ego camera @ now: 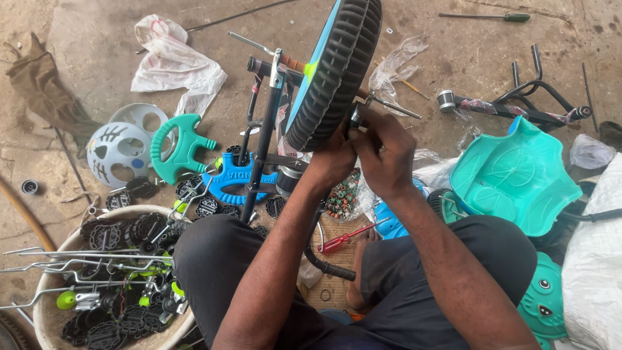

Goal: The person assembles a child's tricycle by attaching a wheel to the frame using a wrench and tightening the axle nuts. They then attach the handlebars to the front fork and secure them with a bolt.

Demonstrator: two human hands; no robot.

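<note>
Head view: sitting on the concrete floor, knees spread, working over a small tricycle frame held between the legs. Black ribbed wheel with a blue hub already sitting in the fork, standing upright and tilted slightly away. Both hands meeting just beside the wheel's lower edge, at the axle end. Left hand pinching with a clenched grip on something small at the axle, too hidden to name. Right hand closing its grip around the same spot, fingers curled over a thin metal rod sticking out to the right; exactly what it is grasping cannot be told.

Judging from the layout, roughly at an early-to-middle stage: wheel mounted, fastening at the axle apparently being finished. Plenty lying unfitted: teal seat well apart on the right, black rear frame piece beyond it, teal handle piece and white basket on the left. Red screwdriver lying untouched near the lap. Round tub at lower left holding black pedals and bent rods, none of them in hand.
</note>
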